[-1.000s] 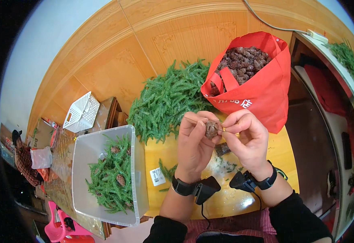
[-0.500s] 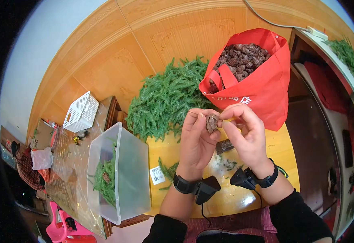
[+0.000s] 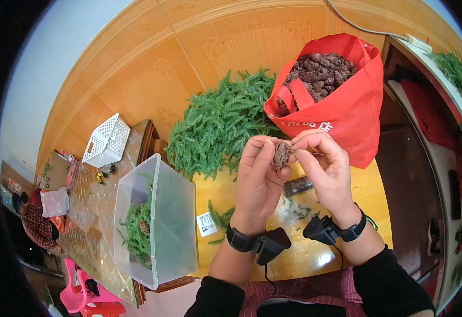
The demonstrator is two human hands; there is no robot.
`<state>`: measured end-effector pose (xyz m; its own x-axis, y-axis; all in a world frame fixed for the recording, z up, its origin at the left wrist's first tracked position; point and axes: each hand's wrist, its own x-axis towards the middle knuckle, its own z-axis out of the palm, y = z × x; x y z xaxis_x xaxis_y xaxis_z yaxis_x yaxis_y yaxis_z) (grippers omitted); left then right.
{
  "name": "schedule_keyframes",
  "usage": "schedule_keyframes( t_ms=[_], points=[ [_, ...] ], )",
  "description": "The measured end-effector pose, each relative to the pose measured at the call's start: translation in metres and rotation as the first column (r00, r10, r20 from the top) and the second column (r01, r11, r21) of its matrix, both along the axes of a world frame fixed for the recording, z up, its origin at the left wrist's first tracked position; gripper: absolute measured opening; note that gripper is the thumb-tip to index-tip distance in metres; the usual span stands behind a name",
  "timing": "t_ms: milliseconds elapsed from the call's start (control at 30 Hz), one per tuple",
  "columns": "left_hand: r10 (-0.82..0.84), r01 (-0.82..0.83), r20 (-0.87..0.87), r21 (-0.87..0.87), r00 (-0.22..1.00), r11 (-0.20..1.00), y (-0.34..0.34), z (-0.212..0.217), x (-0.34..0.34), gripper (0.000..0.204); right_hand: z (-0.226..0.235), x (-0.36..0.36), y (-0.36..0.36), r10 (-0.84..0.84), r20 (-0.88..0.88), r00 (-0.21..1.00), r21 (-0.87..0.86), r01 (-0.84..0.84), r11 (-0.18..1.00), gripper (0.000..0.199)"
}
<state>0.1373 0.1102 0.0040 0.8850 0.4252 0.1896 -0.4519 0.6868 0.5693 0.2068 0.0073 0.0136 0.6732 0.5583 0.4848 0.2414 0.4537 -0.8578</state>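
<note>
A small brown pine cone (image 3: 281, 157) is held up between my two hands above the yellow table. My left hand (image 3: 257, 177) pinches it from the left side, thumb and forefinger at its top. From the right, my right hand (image 3: 323, 171) pinches a thin wire-like strand by the cone's upper edge. Behind my hands stands a red bag (image 3: 342, 127) full of brown pine cones (image 3: 321, 79). To its left lies a large heap of green artificial pine sprigs (image 3: 223, 124).
At left, a clear plastic bin (image 3: 175, 222) holds green sprigs and a pine cone. A dark block (image 3: 297, 186) lies on the yellow table (image 3: 368, 190) beyond my wrists, near a white label (image 3: 206, 224). A white basket (image 3: 107, 141) stands on the side table. Another person (image 3: 38, 224) is at far left.
The pine cone has turned between my fingers and now shows its scales upright. My right fingers have shifted slightly at its top. The view has moved a little.
</note>
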Motion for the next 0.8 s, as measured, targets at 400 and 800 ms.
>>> schedule_keyframes(
  t_ms=[400, 800],
  points=[
    [0.029, -0.032, 0.073, 0.039, 0.997, 0.999, -0.0001, -0.0023, 0.0006, 0.010, 0.0029, 0.0001, -0.0001, 0.108, -0.135, 0.985, 0.096, -0.096, 0.991, 0.005],
    [-0.124, 0.123, 0.161, 0.015, 0.979, 0.992, 0.0037, -0.0036, 0.0021, 0.011, 0.0022, 0.0088, -0.0061, 0.076, -0.010, 0.997, 0.035, -0.076, 0.997, 0.005]
  ],
)
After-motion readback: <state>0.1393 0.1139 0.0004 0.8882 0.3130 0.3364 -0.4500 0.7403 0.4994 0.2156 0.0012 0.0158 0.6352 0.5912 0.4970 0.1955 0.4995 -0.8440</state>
